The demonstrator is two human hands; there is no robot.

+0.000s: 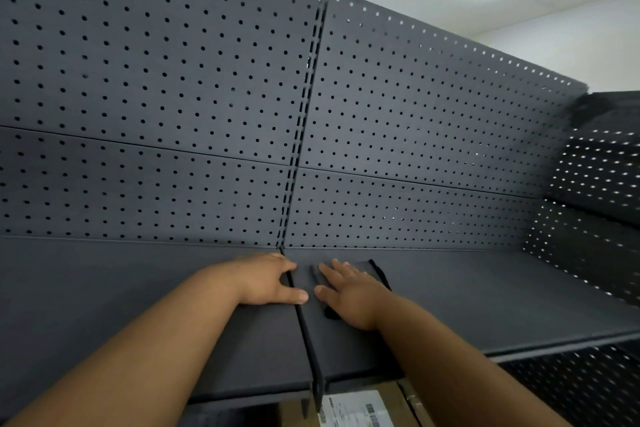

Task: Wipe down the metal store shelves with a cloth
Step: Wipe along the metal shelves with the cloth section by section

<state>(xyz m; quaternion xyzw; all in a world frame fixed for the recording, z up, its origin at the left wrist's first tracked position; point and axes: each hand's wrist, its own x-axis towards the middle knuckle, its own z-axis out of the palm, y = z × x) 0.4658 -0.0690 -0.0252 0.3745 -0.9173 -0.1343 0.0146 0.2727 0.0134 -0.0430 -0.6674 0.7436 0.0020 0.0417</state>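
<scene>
Under the perforated back panel (156, 80), the two metal shelves (104, 288) meet at a seam, and you look to be mid-wipe there. Your left hand (266, 279) lies flat beside the seam with its fingers loosely extended, while your right hand (349, 291) presses spread fingers onto the grey cloth (367, 267) on the right-hand shelf. The next move is probably a sweep rightwards along that shelf, keeping the palm's pressure even.

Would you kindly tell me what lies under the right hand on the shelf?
A dark cloth lies flat under the right hand, its edges showing past the fingers and wrist. The patch of shelf beneath it is covered.
</scene>
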